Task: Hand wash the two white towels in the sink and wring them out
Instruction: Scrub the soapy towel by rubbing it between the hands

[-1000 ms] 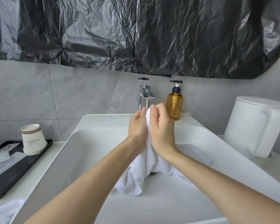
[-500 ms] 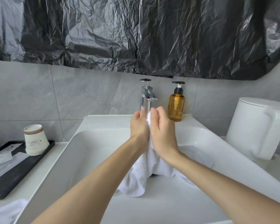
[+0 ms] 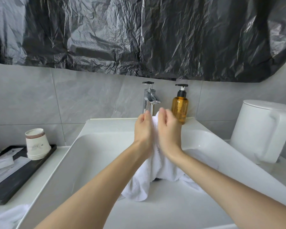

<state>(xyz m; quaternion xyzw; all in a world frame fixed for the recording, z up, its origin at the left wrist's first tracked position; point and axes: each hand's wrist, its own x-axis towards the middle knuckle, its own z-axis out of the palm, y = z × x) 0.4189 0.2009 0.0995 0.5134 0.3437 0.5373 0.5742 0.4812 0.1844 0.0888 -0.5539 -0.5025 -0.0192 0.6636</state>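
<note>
White terry towel (image 3: pixel 157 169) bunched between left hand (image 3: pixel 143 129) and right hand (image 3: pixel 169 129), both clasping it, rubbing palms together over the sink (image 3: pixel 92 156) so drips fall inside; second towel (image 3: pixel 8 217) lying on the counter (image 3: pixel 33 179)

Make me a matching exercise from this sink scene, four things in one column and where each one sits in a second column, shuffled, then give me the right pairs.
Things
1. white towel
2. soap bottle
3. paper cups
4. white kettle

Places
A. on the black tray, left of the sink
B. pressed between both hands over the basin
C. on the counter right of the sink
D. on the back ledge, just right of the faucet

Pairs: 1-B, 2-D, 3-A, 4-C. The left hand and right hand have the towel between the palms.
</note>
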